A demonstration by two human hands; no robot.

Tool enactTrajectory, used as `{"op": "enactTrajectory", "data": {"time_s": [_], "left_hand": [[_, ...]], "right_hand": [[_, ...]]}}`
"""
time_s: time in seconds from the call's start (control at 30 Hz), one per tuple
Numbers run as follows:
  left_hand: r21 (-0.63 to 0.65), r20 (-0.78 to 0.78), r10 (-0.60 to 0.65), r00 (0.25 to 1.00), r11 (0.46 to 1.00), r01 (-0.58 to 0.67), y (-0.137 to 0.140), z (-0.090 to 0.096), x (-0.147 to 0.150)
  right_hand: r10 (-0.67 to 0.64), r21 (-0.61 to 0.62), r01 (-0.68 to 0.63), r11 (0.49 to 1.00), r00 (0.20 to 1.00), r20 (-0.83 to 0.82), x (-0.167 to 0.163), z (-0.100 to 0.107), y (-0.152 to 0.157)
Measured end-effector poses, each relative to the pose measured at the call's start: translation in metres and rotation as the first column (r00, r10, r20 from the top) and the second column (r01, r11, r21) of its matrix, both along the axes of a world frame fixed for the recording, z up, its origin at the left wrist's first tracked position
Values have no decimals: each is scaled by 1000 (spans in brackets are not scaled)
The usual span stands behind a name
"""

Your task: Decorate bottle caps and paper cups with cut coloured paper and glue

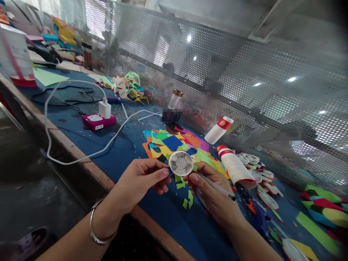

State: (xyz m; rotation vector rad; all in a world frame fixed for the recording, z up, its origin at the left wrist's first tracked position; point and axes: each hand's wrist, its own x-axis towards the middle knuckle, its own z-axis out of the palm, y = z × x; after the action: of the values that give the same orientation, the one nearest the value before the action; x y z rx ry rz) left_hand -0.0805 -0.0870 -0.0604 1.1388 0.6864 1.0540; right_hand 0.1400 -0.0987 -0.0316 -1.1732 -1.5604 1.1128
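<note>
A small round white paper disc (181,163), like a cup base, faces me with a dark grid and short strokes drawn on it. My left hand (148,181) is closed, thumb and forefinger pinched at the disc's left rim. My right hand (213,188) grips the lower right rim between thumb and fingers. A clear pen (214,185) with a dark end is also tucked in that hand. Beside the right forefinger shows a bit of green paper (195,168). Beyond the disc lies a pile of coloured paper scraps (174,143).
Stacked paper cups (236,167) lie on the blue table at right, near several cut cup rounds (268,200). Another cup stack (219,130) leans by the perforated metal screen (244,79). At left, a white cable (78,160) loops over the table edge from a pink power strip (98,121).
</note>
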Motion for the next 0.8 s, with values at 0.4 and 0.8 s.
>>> {"op": "enactTrajectory", "data": {"time_s": [0.4,0.8], "left_hand": [[33,19,-5,1000,999,4,-4,-3,6],[0,51,-53,997,999,53,-1,-7,3]], "right_hand": [[-7,12,8,1000,998,-55,-7,3,-3],[-41,-16,40,999,993,-107,-10,-2,-4]]}}
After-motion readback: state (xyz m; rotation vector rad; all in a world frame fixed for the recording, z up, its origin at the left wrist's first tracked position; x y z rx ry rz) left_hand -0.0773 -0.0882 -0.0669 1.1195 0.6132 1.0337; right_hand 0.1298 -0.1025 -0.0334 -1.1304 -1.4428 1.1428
